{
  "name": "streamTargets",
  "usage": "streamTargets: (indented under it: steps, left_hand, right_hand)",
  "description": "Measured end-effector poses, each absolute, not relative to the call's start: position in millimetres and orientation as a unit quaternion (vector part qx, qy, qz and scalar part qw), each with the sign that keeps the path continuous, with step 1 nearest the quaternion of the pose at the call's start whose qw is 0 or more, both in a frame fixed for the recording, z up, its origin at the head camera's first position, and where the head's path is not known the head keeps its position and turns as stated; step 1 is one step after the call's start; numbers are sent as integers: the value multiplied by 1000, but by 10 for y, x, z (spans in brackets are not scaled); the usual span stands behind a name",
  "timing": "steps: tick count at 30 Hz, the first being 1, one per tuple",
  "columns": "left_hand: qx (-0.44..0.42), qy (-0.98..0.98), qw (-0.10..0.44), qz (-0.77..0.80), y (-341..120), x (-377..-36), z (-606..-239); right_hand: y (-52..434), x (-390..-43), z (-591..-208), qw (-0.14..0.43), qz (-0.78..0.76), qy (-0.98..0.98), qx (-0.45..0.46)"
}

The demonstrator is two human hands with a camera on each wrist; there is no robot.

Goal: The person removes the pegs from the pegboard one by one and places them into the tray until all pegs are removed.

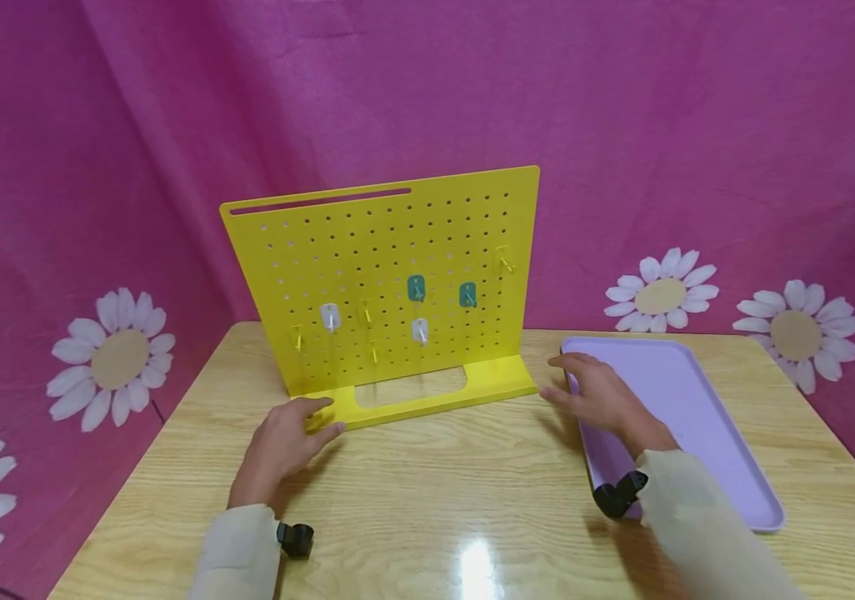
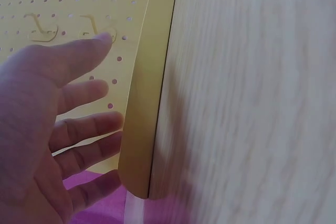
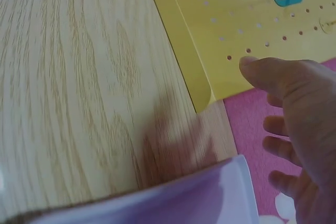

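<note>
A yellow pegboard (image 1: 465, 187) stands upright on its flat base (image 1: 498, 372). Two teal hooks (image 1: 416, 288), two white hooks (image 1: 330, 317) and several yellow hooks (image 1: 504, 260) are mounted on it; nothing hangs from them. My left hand (image 1: 281, 442) is at the base's left end, fingers spread and fingertips right at the base edge in the left wrist view. Off the pegboard's right end, my right hand (image 1: 600, 396) hovers with loose fingers, overlapping the tray's left edge in the head view. Neither hand holds anything.
To the right on the wooden table (image 1: 397, 500) lies a purple tray (image 1: 667, 375) with a low raised rim. Behind the table hangs a magenta cloth (image 1: 622, 125) printed with large white flowers. A small black camera sits at each wrist.
</note>
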State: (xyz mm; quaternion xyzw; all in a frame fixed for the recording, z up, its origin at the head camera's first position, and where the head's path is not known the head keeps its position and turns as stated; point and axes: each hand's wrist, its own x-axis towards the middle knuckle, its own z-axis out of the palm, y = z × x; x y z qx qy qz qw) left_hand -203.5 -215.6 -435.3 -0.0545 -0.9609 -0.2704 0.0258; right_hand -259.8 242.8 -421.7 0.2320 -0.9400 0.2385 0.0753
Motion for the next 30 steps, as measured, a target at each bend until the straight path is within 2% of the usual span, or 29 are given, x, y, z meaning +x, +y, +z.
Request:
streamTargets:
  steps: [10,17,30]
  left_hand:
    - [-58,-966,10,-251,-2145,-2070,-4371]
    - [-65,-964,2,-258,-2105,-2088,-4377]
    - [-95,-957,-10,-274,-2083,-2149,-4448]
  right_hand:
    - [2271,-2715,-4306,40,271,-931,241]
    - [2208,-2776,-4362,46,260,-926,270]
    - [2096,-2882,-4407,1,266,-921,284]
